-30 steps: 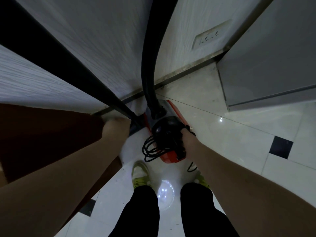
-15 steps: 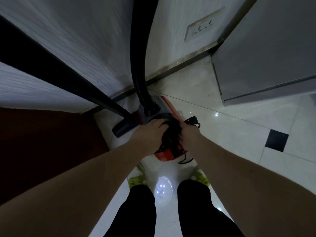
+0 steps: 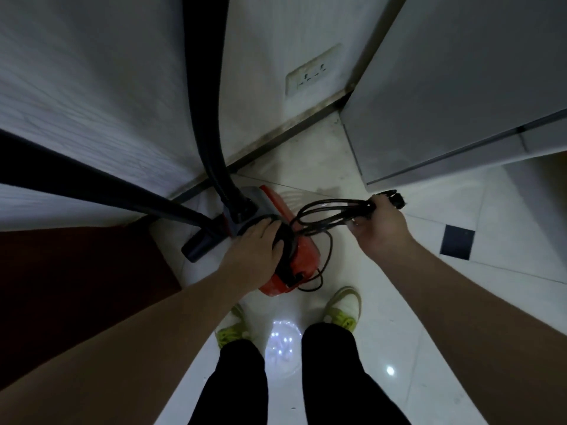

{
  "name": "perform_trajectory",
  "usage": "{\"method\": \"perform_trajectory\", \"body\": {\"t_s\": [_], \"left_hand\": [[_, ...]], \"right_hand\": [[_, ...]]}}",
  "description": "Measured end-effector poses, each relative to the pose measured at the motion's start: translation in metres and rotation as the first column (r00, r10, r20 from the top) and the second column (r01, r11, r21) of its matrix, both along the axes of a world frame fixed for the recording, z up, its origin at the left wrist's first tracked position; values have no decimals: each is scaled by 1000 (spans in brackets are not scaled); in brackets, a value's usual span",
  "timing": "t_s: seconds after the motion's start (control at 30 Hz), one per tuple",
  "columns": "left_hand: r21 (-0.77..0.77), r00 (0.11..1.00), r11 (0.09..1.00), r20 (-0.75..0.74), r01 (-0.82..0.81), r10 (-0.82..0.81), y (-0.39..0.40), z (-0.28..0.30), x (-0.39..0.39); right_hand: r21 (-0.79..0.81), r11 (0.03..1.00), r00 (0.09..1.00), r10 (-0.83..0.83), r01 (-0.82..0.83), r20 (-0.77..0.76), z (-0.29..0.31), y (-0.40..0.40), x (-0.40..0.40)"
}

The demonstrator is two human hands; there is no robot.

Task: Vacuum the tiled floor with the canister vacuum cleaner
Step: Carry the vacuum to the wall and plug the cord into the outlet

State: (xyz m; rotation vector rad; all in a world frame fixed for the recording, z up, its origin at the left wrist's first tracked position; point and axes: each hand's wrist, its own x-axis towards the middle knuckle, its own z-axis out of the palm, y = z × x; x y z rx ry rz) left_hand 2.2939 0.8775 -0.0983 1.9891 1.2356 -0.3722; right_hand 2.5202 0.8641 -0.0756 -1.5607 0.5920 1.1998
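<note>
Head view: canister vacuum cleaner (image 3: pixel 285 256) sitting on the tiled floor (image 3: pixel 383 317) by the wall. Left hand (image 3: pixel 254 253) now pressing its top; right hand (image 3: pixel 379 228) gripping the power cord (image 3: pixel 325 210), pulling loops clear. Wall socket (image 3: pixel 313 76) waiting; vacuuming not yet begun.

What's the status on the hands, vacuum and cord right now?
Left hand rests on the red canister vacuum. Right hand grips the bundled power cord, plug not in the wall socket. Hose upright against the wall; vacuuming not begun.

floor (image 3: pixel 399 302): glossy tile | vacuum body (image 3: pixel 302 265): shiny red plastic | hose (image 3: pixel 211 118): matt black
</note>
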Motion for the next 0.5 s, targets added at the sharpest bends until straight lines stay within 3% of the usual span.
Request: {"method": "perform_trajectory", "body": {"t_s": [0.07, 0.17, 0.27, 0.37, 0.5], "left_hand": [[0, 976, 993, 184, -118, 116, -2, 18, 18], [-126, 922, 988, 364, -93, 133, -5, 51, 50], [-278, 874, 946, 403, -167, 273, -7, 82, 73], [-332, 851, 914, 385, -233, 357, -3, 106, 83], [-381, 837, 894, 387, -237, 387, -3, 139, 90]], "right_hand": [[33, 999, 999, -1, 3, -48, 20, -3, 1], [50, 999, 998, 13, -10, -57, 40, -6, -1], [104, 993, 997, 60, -55, -44, 60, -4, -4], [145, 969, 980, 201, -198, -6, 81, -2, 1], [-49, 823, 801, 563, -566, 202, 98, -2, 16]]}}
